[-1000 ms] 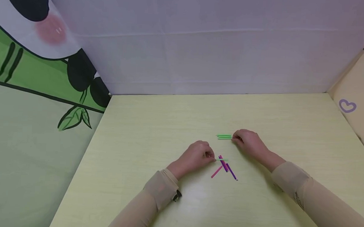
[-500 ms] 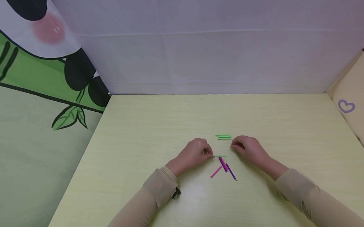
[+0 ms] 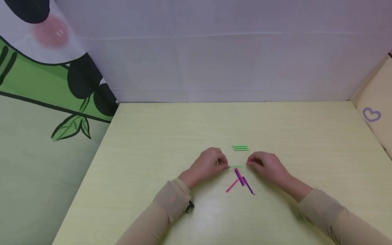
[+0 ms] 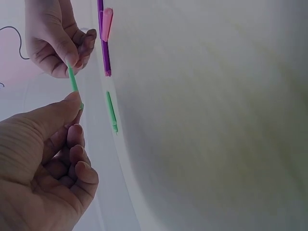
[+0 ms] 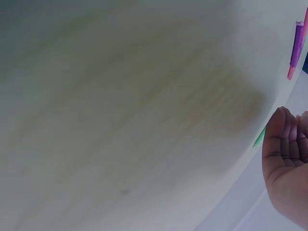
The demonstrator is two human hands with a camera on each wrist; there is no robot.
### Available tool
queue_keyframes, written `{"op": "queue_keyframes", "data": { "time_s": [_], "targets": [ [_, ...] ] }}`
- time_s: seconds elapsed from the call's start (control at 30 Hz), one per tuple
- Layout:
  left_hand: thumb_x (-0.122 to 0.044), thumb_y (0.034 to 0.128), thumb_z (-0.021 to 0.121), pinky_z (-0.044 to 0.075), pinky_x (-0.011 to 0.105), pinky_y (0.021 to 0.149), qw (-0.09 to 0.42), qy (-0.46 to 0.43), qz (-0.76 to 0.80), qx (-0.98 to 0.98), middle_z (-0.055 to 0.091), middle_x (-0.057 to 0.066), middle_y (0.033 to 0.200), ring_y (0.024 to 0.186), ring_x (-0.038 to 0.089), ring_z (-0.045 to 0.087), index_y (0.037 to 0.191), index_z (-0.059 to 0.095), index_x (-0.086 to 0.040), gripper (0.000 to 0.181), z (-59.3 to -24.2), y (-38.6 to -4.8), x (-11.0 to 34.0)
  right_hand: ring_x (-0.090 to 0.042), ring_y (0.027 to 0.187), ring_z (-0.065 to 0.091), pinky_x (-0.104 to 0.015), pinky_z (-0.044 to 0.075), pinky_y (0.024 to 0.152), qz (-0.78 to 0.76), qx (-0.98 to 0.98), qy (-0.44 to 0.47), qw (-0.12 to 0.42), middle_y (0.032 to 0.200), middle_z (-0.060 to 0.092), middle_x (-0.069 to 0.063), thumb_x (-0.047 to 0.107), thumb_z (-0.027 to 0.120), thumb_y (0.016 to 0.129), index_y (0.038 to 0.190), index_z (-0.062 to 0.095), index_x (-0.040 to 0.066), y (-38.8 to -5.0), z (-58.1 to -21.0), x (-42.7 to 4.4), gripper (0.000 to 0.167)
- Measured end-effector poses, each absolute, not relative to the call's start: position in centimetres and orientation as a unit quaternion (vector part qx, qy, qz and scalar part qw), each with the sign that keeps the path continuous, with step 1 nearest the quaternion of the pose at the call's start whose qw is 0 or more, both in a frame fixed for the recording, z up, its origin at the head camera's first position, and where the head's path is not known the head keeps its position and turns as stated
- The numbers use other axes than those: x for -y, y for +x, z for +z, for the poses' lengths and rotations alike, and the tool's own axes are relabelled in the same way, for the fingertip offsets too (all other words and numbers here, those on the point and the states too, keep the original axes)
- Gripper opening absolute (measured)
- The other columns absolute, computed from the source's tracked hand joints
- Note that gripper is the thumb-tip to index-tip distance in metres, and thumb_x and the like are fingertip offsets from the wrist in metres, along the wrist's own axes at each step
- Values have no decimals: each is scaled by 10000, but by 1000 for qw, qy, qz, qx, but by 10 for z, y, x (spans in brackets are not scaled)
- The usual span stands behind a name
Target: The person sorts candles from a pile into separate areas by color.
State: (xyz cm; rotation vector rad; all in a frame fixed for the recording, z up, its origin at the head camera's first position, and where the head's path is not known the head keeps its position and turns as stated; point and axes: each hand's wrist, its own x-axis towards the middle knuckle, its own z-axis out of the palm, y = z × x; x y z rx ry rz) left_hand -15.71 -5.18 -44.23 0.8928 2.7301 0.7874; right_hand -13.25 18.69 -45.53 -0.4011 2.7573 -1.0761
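Observation:
My left hand pinches one end of a thin green stick just above the pink and purple sticks. On the right of that stick is my right hand, its fingers loosely curled, with a small gap to the stick's end in the head view. In the left wrist view, the green stick spans from my left hand towards the right hand and overlaps its thumb; contact is unclear. The right wrist view shows my right hand with nothing visibly gripped.
Several green sticks lie side by side farther back on the table. A purple stick and a pink stick slant apart nearer me, by other pink and purple ones. A pale wall stands behind.
My left hand has lifted or shifted the green stick slightly away from the coloured sticks. My right hand has moved from the green row down towards the held stick.

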Motion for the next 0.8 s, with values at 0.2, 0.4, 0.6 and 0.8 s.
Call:
{"op": "queue_keyframes", "data": {
  "time_s": [0.2,0.4,0.6,0.8],
  "targets": [
    [-214,861,764,441,218,736,78,299,263,-914,566,-93,750,768,86,513,809,741,-145,89,-443,-159,53,-152,759,552,-283,500,699,-368,-918,-128,76,836,651,36,102,728,877,912,711,106,-126,-456,-188,39],
    [-207,862,762,446,219,736,79,304,261,-913,575,-88,758,774,90,515,818,746,-137,84,-442,-154,58,-147,755,548,-259,492,687,-381,-914,-113,76,828,647,46,112,734,872,906,708,109,-108,-457,-184,43],
    [-204,865,757,441,220,729,74,315,256,-911,577,-86,754,766,91,515,823,752,-137,80,-443,-152,62,-143,746,557,-240,494,677,-397,-908,-103,85,809,646,55,106,739,865,888,706,103,-90,-456,-178,40],
    [-203,863,760,440,223,728,80,317,254,-910,572,-83,750,769,100,515,828,755,-137,75,-442,-147,71,-145,752,563,-236,504,687,-409,-902,-92,100,806,641,54,78,724,871,899,700,81,-66,-452,-165,36]
  ]
}}
